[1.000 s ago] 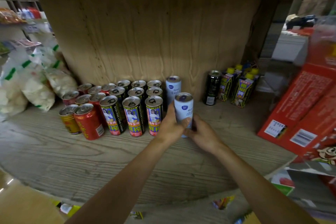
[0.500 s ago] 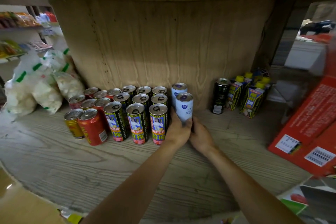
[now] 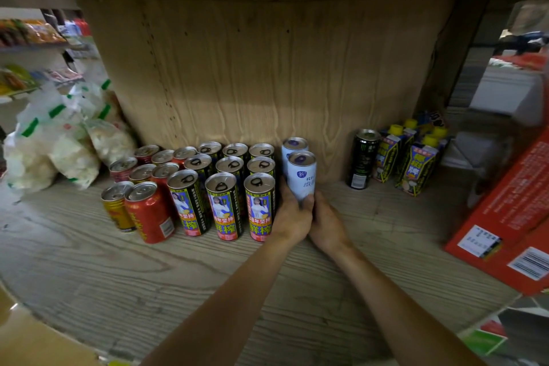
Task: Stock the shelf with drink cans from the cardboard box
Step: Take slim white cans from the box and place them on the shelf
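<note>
A pale blue-white drink can (image 3: 302,176) stands upright on the wooden shelf (image 3: 118,276), just in front of a second identical can (image 3: 292,147) near the back panel. My left hand (image 3: 292,215) and my right hand (image 3: 325,221) both grip the lower part of the front can, thumbs meeting at its base. Left of it stand rows of tall black-and-yellow cans (image 3: 221,205), then red cans (image 3: 150,211) and a gold can (image 3: 114,205). A corner of the cardboard box (image 3: 26,342) shows at the bottom left.
A black energy-drink can (image 3: 362,162) and yellow-capped drink cartons (image 3: 416,166) stand at the back right. Red cartons (image 3: 511,229) lean at the right edge. White snack bags (image 3: 53,142) lie at the left. Bare shelf lies between the pale can and the black can.
Both hands have pushed the pale can away from me, deeper onto the shelf, until it stands right in front of the other pale can and beside the black-and-yellow row.
</note>
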A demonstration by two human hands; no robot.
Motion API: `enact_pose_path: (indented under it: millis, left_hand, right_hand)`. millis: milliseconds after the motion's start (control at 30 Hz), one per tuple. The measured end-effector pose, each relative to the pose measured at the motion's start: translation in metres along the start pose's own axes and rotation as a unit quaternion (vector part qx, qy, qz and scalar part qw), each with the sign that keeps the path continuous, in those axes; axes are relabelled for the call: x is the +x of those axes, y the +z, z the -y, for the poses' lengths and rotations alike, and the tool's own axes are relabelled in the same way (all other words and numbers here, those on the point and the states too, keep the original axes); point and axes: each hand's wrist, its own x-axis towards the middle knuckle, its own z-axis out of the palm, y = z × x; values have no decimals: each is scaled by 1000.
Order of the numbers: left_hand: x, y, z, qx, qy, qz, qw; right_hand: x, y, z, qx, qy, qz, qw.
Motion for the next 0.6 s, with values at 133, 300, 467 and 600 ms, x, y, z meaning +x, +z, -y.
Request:
enact_pose_path:
  millis: [133,300,467,600]
  left_hand:
    - [1,0,-1,-3,-14,11,1000]
    - [-4,1,-2,-6,-30,12,999]
    - [-21,-1,3,30,-34,10,999]
    - [-40,-11,-4,51,-21,60,997]
  right_hand:
    - [0,-1,1,-4,10,5,1000]
    - [-2,-5,11,-8,17,23,1000]
    - [-18,-13,23,-3,4,20,1000]
    - [-42,-21,31,-44,11,21,999]
